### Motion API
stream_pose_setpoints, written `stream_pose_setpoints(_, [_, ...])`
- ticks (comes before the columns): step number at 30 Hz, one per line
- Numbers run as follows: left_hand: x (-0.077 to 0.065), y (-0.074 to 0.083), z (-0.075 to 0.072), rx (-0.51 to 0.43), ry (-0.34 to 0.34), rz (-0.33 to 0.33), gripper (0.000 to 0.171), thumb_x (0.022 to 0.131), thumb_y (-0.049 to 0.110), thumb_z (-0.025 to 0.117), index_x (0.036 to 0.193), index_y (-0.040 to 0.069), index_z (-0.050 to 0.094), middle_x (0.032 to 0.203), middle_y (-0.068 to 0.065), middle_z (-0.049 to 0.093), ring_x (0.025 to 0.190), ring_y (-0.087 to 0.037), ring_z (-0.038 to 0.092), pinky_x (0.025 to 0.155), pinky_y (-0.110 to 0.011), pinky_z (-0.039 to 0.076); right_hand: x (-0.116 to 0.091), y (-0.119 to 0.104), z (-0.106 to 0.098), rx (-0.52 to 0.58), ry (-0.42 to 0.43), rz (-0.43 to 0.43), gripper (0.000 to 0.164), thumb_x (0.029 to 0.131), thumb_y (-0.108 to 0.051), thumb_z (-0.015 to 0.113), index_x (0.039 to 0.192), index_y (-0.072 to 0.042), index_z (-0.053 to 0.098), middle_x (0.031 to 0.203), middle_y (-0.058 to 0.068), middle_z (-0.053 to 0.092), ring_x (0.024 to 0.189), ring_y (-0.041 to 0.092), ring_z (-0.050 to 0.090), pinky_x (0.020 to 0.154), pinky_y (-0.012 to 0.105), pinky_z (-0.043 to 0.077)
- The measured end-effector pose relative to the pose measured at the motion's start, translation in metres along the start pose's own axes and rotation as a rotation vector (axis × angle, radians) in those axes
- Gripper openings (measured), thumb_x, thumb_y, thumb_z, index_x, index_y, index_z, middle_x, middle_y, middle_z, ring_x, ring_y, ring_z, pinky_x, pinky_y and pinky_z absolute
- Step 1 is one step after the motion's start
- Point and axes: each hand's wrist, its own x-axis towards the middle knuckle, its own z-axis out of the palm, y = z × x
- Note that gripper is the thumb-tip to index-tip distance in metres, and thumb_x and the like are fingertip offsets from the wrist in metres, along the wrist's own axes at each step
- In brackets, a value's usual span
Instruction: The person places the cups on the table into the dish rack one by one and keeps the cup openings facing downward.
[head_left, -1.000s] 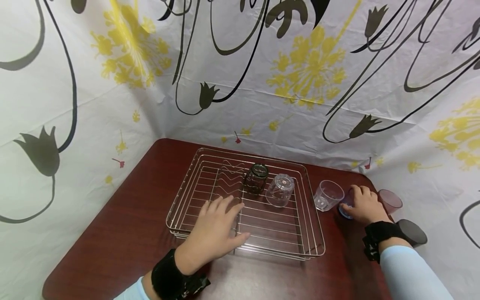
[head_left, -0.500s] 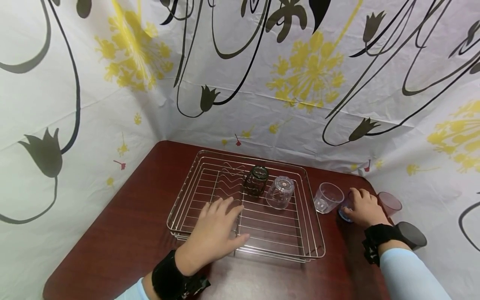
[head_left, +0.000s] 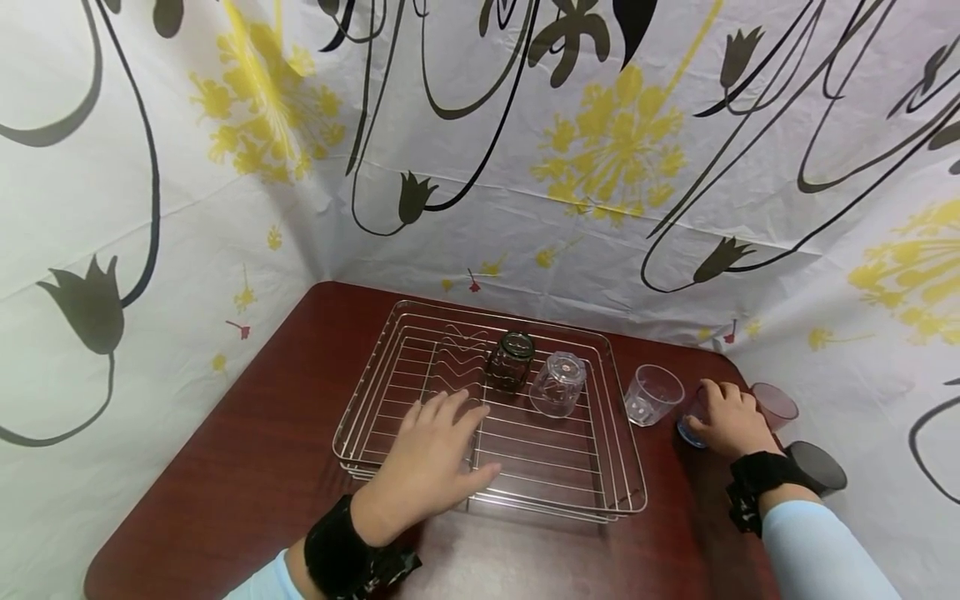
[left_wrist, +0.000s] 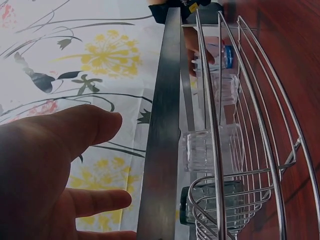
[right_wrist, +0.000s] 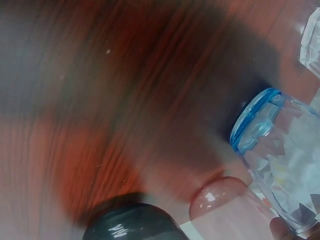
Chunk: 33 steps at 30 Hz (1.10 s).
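My right hand [head_left: 731, 421] grips a clear tumbler with a blue base [right_wrist: 257, 120] at the table's right side, fingers and thumb around its upper part. In the right wrist view a fingertip [right_wrist: 280, 228] shows at the tumbler's rim. My left hand [head_left: 431, 458] hovers over the front of the wire dish rack [head_left: 637, 500], fingers spread and holding nothing. Inside the rack, a dark green glass [head_left: 512, 367] and a clear glass [head_left: 558, 387] stand upside down near the back.
Between the rack and my right hand stands an upright clear tumbler [head_left: 652, 396]. A pink tumbler [head_left: 776, 406] and a dark grey one [head_left: 817, 467] stand at the far right, by the patterned curtain [head_left: 862, 317]. The dark red table [head_left: 225, 467] extends left of the rack.
My right thumb and fingers have drawn in around the blue-based tumbler. The left hand stays in place over the rack. The head view has shifted slightly.
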Motion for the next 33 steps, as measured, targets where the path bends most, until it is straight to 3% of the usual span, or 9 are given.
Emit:
stream_pose_setpoints(7, [0.001, 0.003, -0.004, -0.013, -0.008, 0.01, 0.078, 0.088, 0.068, 0.059, 0.149, 0.021, 0.048, 0.156, -0.015, 0.04, 0.141, -0.041, 0.04, 0.116, -0.061, 0.029, -0.009, 0.004, -0.006, -0.022, 0.0, 0.023, 0.079, 0.091, -0.043, 0.067, 0.147, 0.003, 0.033, 0.136, 0.042, 0.033, 0.115, 0.066, 0.031, 0.084, 0.077, 0.036])
stream_pose_setpoints(21, [0.006, 0.007, -0.009, 0.011, -0.005, 0.013, 0.08, 0.087, 0.068, 0.061, 0.15, 0.021, 0.046, 0.157, -0.014, 0.039, 0.142, -0.038, 0.039, 0.115, -0.059, 0.032, -0.025, 0.005, -0.026, -0.074, 0.072, -0.017, 0.082, 0.087, -0.052, 0.07, 0.142, 0.001, 0.04, 0.132, 0.039, 0.039, 0.11, 0.063, 0.037, 0.082, 0.078, 0.035])
stream_pose_setpoints(33, [0.013, 0.013, -0.015, 0.035, 0.003, 0.02, 0.081, 0.087, 0.07, 0.059, 0.151, 0.023, 0.045, 0.158, -0.014, 0.037, 0.144, -0.038, 0.036, 0.118, -0.059, 0.026, -0.038, -0.005, -0.043, -0.116, 0.214, -0.106, 0.076, 0.079, -0.044, 0.079, 0.138, -0.006, 0.05, 0.125, 0.03, 0.049, 0.108, 0.054, 0.044, 0.088, 0.073, 0.038])
